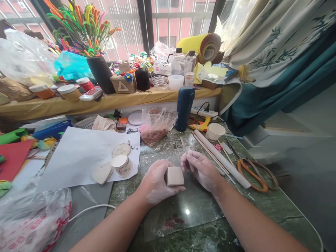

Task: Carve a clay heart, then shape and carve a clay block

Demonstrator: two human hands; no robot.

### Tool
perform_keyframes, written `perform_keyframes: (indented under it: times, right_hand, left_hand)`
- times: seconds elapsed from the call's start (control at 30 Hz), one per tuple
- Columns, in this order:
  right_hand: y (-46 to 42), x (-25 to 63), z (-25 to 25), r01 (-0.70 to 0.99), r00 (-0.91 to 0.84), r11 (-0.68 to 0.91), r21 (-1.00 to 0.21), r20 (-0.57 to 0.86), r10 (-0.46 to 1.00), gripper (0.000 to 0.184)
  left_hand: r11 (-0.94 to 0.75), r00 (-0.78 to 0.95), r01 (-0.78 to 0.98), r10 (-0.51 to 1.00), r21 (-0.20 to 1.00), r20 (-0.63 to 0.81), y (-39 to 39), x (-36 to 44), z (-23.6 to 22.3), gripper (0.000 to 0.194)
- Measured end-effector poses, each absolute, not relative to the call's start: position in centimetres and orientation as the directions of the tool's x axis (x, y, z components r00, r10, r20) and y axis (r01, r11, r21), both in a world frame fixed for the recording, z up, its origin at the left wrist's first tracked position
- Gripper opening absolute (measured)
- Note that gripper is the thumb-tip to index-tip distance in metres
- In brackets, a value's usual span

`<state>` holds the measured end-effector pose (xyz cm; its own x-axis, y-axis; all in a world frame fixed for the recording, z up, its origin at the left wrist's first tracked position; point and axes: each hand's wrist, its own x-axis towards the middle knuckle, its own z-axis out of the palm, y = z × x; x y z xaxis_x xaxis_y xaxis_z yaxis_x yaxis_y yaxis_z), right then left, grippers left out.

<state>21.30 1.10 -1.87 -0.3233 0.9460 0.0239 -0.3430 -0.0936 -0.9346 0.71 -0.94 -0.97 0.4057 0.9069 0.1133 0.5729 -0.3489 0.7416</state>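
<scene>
My left hand point(157, 182), dusted with white powder, is wrapped round a pale clay block point(175, 176) with a squarish face. Close by on the right, my right hand point(201, 169) pinches a thin stick-like tool point(183, 144) that points up and away from me. Its fingertips are near the block's right side; whether they touch it I cannot tell. Both hands are over a clear sheet point(189, 213) on the green tabletop. To the left, a small white tub point(121, 164) and a flat pale clay piece point(102, 173) rest on white paper point(78, 154).
A blue flask point(185, 108) stands behind my hands beside a bag of reddish-brown clay point(154, 131). On the right lie a white rolling rod point(223, 159), thin sticks, a paper cup point(215, 131), a yellow glue gun point(203, 125) and orange-handled scissors point(252, 175).
</scene>
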Motion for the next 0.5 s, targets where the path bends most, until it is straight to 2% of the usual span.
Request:
perform_keyframes:
  times: [0.17,0.3,0.4,0.5]
  right_hand:
    - [1.0,21.9,-1.8,-0.291,-0.168,0.083,-0.953,0.136,0.976,0.022]
    - [0.1,21.9,-0.9,-0.223,-0.177,0.161,-0.962,0.202,0.963,0.017]
    - [-0.4,21.4,0.0,-0.200,-0.161,0.192,-0.961,0.226,0.961,0.017]
    - [-0.4,20.5,1.4,-0.126,-0.197,0.190,-0.974,0.213,0.957,0.019]
  left_hand:
    - [-0.317,0.383,0.590,0.920,0.743,0.088,-1.1,0.6,-1.1,0.060]
    - [-0.254,0.343,0.549,0.937,0.796,0.062,-1.2,0.9,-1.1,0.058]
    - [-0.255,0.348,0.566,0.936,0.784,0.053,-1.2,1.3,-1.0,0.059]
    - [-0.279,0.390,0.553,0.919,0.785,0.052,-1.1,1.2,-1.1,0.067]
